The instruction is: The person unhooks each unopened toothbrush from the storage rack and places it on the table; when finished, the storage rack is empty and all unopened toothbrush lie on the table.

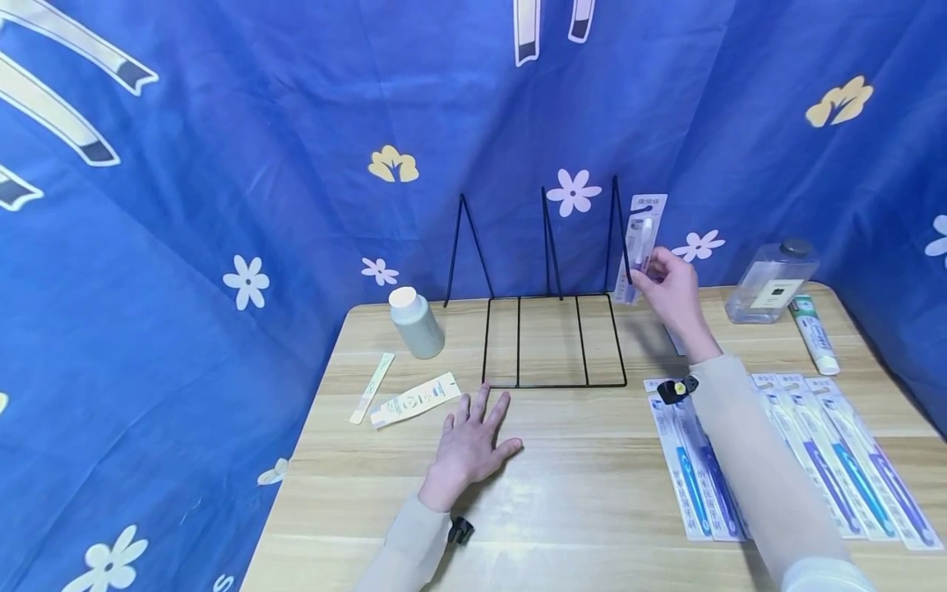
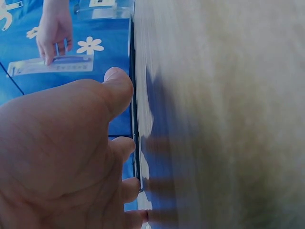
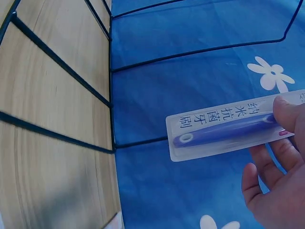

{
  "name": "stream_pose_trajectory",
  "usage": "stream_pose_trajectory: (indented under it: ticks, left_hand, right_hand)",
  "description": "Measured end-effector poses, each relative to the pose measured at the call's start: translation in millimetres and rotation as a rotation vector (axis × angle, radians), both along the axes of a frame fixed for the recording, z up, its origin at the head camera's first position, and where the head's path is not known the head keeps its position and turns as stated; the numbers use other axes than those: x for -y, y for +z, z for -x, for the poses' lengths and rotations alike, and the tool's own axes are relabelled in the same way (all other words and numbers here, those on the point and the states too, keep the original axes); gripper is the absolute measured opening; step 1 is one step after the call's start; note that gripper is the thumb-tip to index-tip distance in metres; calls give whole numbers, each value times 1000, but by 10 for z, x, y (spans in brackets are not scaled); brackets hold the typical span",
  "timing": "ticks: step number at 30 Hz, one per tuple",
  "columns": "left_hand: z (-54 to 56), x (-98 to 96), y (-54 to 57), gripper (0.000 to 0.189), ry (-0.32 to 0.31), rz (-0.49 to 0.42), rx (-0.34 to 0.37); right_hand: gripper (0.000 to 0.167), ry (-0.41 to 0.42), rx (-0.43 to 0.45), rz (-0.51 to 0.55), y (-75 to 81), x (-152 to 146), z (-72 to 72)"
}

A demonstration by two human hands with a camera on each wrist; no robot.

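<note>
A packaged toothbrush (image 3: 224, 129) with a purple handle is pinched between thumb and fingers of my right hand (image 1: 672, 292). In the head view the package stands nearly upright beside the right end of a black wire rack (image 1: 555, 386); whether it touches the wire I cannot tell. My left hand (image 1: 469, 444) is spread, palm down, at the table just in front of the rack's front left corner, holding nothing. The left wrist view shows its thumb (image 2: 119, 90) and fingertips close to the wood.
Several packaged toothbrushes (image 1: 843, 460) lie in rows at the right, partly under my right forearm. A clear bottle (image 1: 769, 284) and a toothpaste tube (image 1: 814, 333) are at the back right. At left are a grey-green bottle (image 1: 418, 325), a white tube (image 1: 416, 400) and a narrow packet (image 1: 372, 388).
</note>
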State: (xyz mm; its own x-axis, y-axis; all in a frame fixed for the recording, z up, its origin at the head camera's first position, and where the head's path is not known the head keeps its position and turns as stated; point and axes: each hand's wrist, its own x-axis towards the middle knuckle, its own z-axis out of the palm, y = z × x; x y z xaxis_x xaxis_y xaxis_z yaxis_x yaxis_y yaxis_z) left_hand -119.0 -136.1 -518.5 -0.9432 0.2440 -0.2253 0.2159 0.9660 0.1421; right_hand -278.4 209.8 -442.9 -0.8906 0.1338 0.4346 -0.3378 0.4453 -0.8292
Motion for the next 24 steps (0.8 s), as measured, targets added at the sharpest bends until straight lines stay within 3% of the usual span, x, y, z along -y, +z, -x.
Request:
stream_pose_trajectory:
  ticks: [10, 15, 22, 24]
  left_hand:
    - [-4, 7, -3, 82, -7, -2, -2]
    - [-1, 8, 2, 82, -11, 7, 5]
    - [6, -2, -3, 81, -11, 8, 10]
    - [11, -7, -7, 82, -11, 4, 6]
  right_hand:
    - [16, 1, 44, 17, -57, -448, -430]
    - [10, -25, 153, 85, -123, -845, -765]
    - [29, -80, 250, 83, -263, -1436, -1284]
    - [28, -105, 288, 61, -284, -1577, -1404]
